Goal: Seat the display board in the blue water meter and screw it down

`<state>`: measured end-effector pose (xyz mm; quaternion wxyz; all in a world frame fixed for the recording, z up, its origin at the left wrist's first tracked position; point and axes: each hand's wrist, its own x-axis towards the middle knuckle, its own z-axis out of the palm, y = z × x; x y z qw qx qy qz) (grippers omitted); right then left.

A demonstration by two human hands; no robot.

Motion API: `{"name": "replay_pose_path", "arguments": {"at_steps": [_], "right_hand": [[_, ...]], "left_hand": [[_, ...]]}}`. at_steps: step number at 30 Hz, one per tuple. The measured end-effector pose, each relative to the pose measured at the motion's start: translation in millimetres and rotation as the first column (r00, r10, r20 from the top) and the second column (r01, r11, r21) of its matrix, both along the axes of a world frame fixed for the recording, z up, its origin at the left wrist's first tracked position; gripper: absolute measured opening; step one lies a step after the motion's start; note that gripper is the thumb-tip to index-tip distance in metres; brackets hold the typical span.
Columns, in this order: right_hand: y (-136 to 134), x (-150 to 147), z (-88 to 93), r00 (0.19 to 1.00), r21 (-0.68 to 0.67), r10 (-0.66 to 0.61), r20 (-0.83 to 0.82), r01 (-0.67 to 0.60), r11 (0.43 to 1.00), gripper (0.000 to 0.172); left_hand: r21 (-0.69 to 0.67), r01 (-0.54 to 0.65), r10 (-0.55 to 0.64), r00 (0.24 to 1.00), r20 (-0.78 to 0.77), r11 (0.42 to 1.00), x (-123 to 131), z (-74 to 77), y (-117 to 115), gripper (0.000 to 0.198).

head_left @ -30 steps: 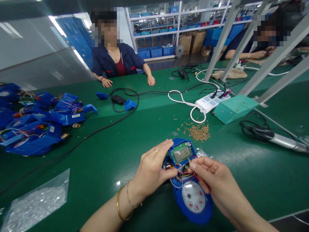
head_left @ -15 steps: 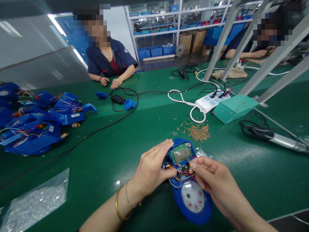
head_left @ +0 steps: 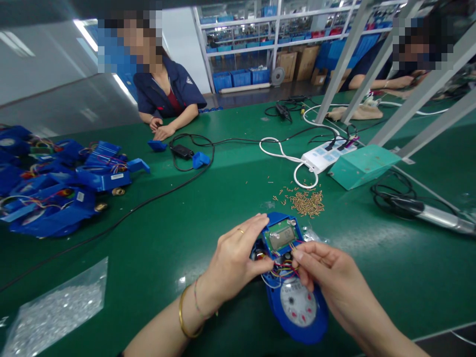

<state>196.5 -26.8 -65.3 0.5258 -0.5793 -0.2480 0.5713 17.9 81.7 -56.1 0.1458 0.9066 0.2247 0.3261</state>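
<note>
A blue water meter (head_left: 273, 302) lies in front of me, with a round white dial (head_left: 298, 301) at its near end. At its far end sits a green circuit board with a grey display (head_left: 281, 239). My left hand (head_left: 238, 253) grips the meter's housing on the left, thumb near the board's lower edge and fingers over the far side. My right hand (head_left: 323, 265) pinches thin coloured wires (head_left: 293, 248) at the board's lower right corner. More wires (head_left: 284, 270) bunch between board and dial. The tips of the wires are too small to make out.
Small brass-coloured screws (head_left: 308, 203) lie heaped beyond the meter. Several blue meters (head_left: 52, 198) pile up at left, above a clear bag of small parts (head_left: 59, 312). A power strip (head_left: 323, 154), green box (head_left: 364, 166) and electric screwdriver (head_left: 427, 213) sit right. A person (head_left: 169, 94) sits opposite.
My hands and the meter stay almost in place, the right fingers still on the wires. The person opposite has shifted their hands left, towards a small blue part.
</note>
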Motion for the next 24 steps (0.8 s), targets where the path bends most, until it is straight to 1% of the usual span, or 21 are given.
{"name": "replay_pose_path", "arguments": {"at_steps": [5, 9, 12, 18, 24], "right_hand": [[-2.7, 0.7, -2.3, 0.999, 0.025, -0.004, -0.034, 0.005, 1.0, 0.036], [-1.7, 2.4, -1.3, 0.999, 0.025, 0.013, -0.044, -0.012, 1.0, 0.035], [-0.5, 2.7, -1.4, 1.0, 0.036, 0.015, -0.027, -0.014, 0.999, 0.035], [-1.1, 0.9, -1.6, 1.0, 0.016, 0.002, 0.013, -0.003, 1.0, 0.037], [-2.0, -3.3, 2.1, 0.998, 0.017, -0.06, 0.028, 0.059, 0.998, 0.036]], "left_hand": [[0.009, 0.005, -0.005, 1.0, -0.005, 1.0, -0.3, 0.4, -1.1, 0.072], [-0.015, 0.001, -0.001, 1.0, 0.0, 1.0, -1.0, 0.3, -2.1, 0.069], [-0.046, 0.003, -0.003, 1.0, 0.004, 0.999, -0.8, -0.6, -1.8, 0.066], [-0.148, -0.012, 0.014, 1.0, 0.017, 0.989, -0.8, -4.0, -1.6, 0.068], [-0.211, -0.036, 0.042, 0.999, 0.023, 0.977, -0.3, -4.5, -2.4, 0.064]]}}
